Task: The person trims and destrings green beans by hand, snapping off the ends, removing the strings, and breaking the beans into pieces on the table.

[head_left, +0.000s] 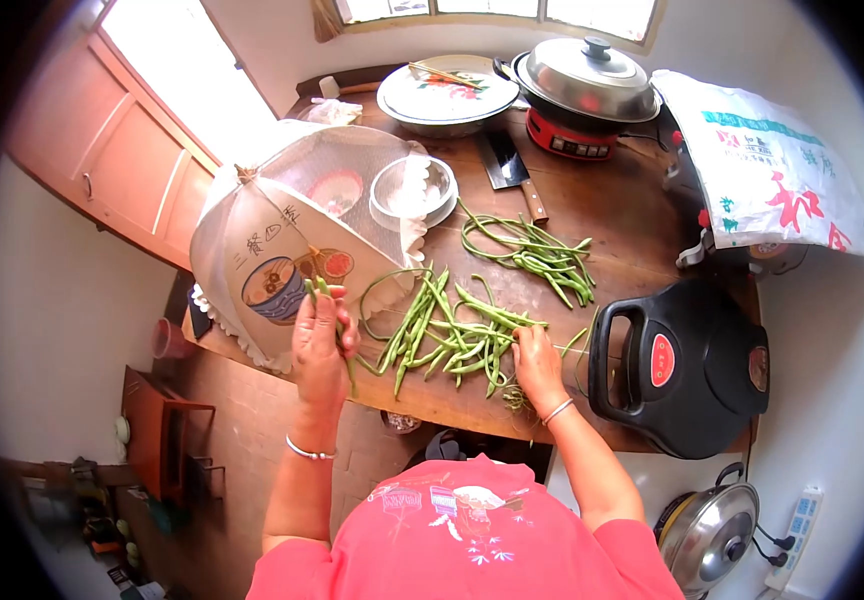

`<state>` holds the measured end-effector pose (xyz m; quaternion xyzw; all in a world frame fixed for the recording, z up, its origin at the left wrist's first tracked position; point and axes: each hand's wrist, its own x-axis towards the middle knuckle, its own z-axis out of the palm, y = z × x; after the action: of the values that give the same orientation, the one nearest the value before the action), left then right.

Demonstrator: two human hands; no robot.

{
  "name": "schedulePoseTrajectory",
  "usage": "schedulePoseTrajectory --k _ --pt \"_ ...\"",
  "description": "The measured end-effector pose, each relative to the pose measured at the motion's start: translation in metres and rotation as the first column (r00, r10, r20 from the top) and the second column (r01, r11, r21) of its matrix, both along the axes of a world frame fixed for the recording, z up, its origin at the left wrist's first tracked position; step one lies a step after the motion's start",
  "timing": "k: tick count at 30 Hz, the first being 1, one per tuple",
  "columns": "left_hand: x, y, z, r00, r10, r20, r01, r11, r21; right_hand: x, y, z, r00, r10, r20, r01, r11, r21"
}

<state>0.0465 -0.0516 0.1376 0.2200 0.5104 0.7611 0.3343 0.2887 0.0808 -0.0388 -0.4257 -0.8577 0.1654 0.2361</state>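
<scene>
Head view, and from where I stand it's all green beans: a loose pile [420, 325] lies on the wooden table [632, 220] near its front edge. Take that pile as the middle of the dial, twelve toward the window [597, 12].

At nine o'clock the left hand [320, 340] is held up, thumb and fingers wrapped around a few beans [317, 286], their ends poking out above the fingers. At about four the right hand [537, 362] reaches down to the pile, fingertips among the beans; I can't tell whether they pinch one or merely touch. Thin, stringy scraps [515, 399] lie just beside it.

A second bunch [542, 258] sits apart, between one and two, with a cleaver [503, 160] beyond it, wooden handle pointing toward that bunch. The domed food cover [222, 235] stands at ten. At three there's a black appliance [687, 400] with a red oval label; at two, a white sack [767, 150]; farther off at one, a lidded pot [592, 80] on a red base [564, 140].
</scene>
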Motion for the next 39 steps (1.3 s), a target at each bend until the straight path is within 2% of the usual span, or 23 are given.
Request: schedulePoseTrajectory --k 6,8,10,11,12,14,15,17,18,21,23,25,26,28,29,30,31,33,34,35,37,38,39 --pt "0.012 -0.002 -0.005 0.973 -0.156 -0.170 0.120 0.971 -0.206 0.001 0.007 0.011 0.987 0.020 -0.162 -0.032 0.997 -0.066" --pt "0.018 -0.001 -0.008 0.963 -0.196 -0.184 0.145 0.956 -0.257 0.004 0.002 0.029 0.974 0.002 -0.228 -0.051 0.977 -0.209" --pt "0.026 0.005 -0.019 0.794 -0.354 -0.495 0.184 0.915 -0.360 0.006 -0.006 0.056 0.971 0.031 -0.239 -0.089 0.967 -0.237" --pt "0.029 0.010 -0.027 0.682 -0.365 -0.634 0.234 0.930 -0.283 0.006 -0.011 0.068 0.966 0.059 -0.253 -0.128 0.956 -0.263" --pt "0.038 0.014 -0.028 0.682 -0.366 -0.634 0.236 0.930 -0.283 0.006 -0.015 0.077 0.966 0.058 -0.252 -0.126 0.957 -0.263" --pt "0.056 0.021 -0.030 0.411 -0.374 -0.832 0.252 0.923 -0.291 0.005 -0.024 0.091 0.934 0.078 -0.348 -0.199 0.923 -0.329" --pt "0.060 0.024 -0.031 0.409 -0.375 -0.832 0.255 0.922 -0.291 0.006 -0.026 0.095 0.921 0.112 -0.372 -0.246 0.910 -0.335" --pt "0.065 0.028 -0.035 0.185 -0.397 -0.899 0.240 0.906 -0.350 0.004 -0.031 0.094 0.884 0.093 -0.458 -0.288 0.880 -0.378" --pt "0.065 0.029 -0.035 0.182 -0.398 -0.899 0.243 0.904 -0.351 0.005 -0.033 0.094 0.840 0.071 -0.539 -0.337 0.846 -0.413" --pt "0.065 0.031 -0.039 0.145 -0.449 -0.882 0.283 0.873 -0.398 0.011 -0.036 0.108 0.861 0.093 -0.501 -0.325 0.857 -0.400" --pt "0.066 0.031 -0.042 0.041 -0.477 -0.878 0.278 0.850 -0.448 0.012 -0.037 0.108 0.886 0.122 -0.448 -0.298 0.889 -0.348" --pt "0.071 0.031 -0.042 0.060 -0.475 -0.878 0.267 0.855 -0.444 0.009 -0.037 0.100 0.911 0.189 -0.366 -0.226 0.972 -0.061" --pt "0.074 0.031 -0.042 0.080 -0.470 -0.879 0.253 0.863 -0.438 0.007 -0.038 0.099 0.911 0.188 -0.368 -0.225 0.973 -0.060" --pt "0.082 0.032 -0.041 0.130 -0.456 -0.880 0.247 0.875 -0.417 0.003 -0.042 0.098 0.837 -0.065 -0.544 -0.153 0.926 -0.346" --pt "0.084 0.032 -0.043 0.218 -0.455 -0.863 0.255 0.880 -0.400 0.002 -0.041 0.096 0.836 -0.066 -0.545 -0.153 0.925 -0.347" --pt "0.085 0.032 -0.045 0.304 -0.452 -0.839 0.261 0.886 -0.383 0.000 -0.039 0.094 0.672 -0.252 -0.696 -0.326 0.744 -0.584" --pt "0.085 0.033 -0.046 0.302 -0.454 -0.838 0.262 0.885 -0.385 0.000 -0.038 0.093 0.493 -0.480 -0.725 -0.534 0.491 -0.688" --pt "0.083 0.034 -0.048 0.539 -0.451 -0.711 0.267 0.892 -0.363 0.000 -0.037 0.093 0.478 -0.479 -0.736 -0.546 0.494 -0.677" --pt "0.080 0.034 -0.049 0.538 -0.452 -0.711 0.268 0.892 -0.364 0.000 -0.037 0.094 0.466 -0.474 -0.747 -0.560 0.495 -0.664" --pt "0.075 0.034 -0.048 0.715 -0.461 -0.526 0.290 0.880 -0.377 0.002 -0.036 0.093 0.465 -0.474 -0.747 -0.561 0.496 -0.663" --pt "0.064 0.034 -0.036 0.887 -0.437 -0.148 0.377 0.871 -0.314 0.013 -0.032 0.088 0.750 -0.224 -0.622 -0.310 0.712 -0.630" --pt "0.057 0.034 -0.035 0.888 -0.435 -0.148 0.374 0.872 -0.315 0.019 -0.030 0.082 0.751 -0.222 -0.622 -0.312 0.710 -0.631" --pt "0.050 0.034 -0.036 0.909 -0.409 -0.077 0.385 0.897 -0.219 0.025 -0.027 0.073 0.850 -0.042 -0.525 -0.215 0.882 -0.419"
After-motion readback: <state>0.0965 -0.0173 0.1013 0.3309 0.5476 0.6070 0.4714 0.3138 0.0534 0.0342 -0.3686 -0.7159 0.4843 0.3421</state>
